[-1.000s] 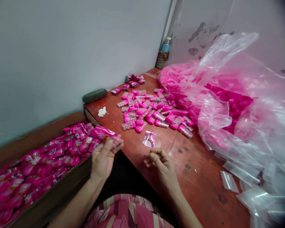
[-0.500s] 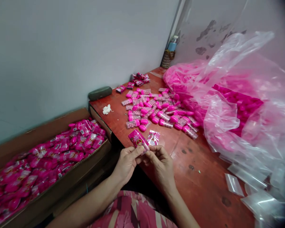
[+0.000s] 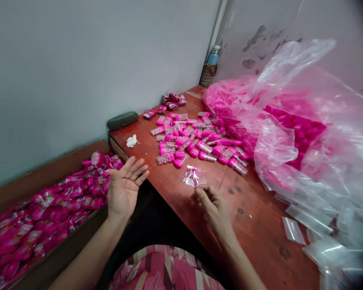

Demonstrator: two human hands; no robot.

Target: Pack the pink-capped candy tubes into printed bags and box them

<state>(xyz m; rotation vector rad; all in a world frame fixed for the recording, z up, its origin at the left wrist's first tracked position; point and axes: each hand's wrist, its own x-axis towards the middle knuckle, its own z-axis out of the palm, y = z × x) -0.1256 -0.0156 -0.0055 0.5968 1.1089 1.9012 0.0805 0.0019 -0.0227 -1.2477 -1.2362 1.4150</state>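
My left hand is open with its palm turned up and fingers stretched out, and nothing lies in it. It is beside the right end of a cardboard box filled with pink wrapped bottles. A pink wrapped bottle shows at the pile's upper right, near the thumb. My right hand is over the table edge with thumb and fingers curled together; whatever they hold, if anything, is hidden. Just beyond its fingertips a shiny printed pink packet lies flat on the red table.
Many pink-capped clear bottles of small beads are spread across the table. A large clear bag of pink pieces fills the right side, with clear plastic sleeves below. A dark case and crumpled white tissue sit at the left edge.
The pink wrapped bottle held by both hands has left them. My left hand has swung left to the box and opened. My right hand has stayed near the printed packet.
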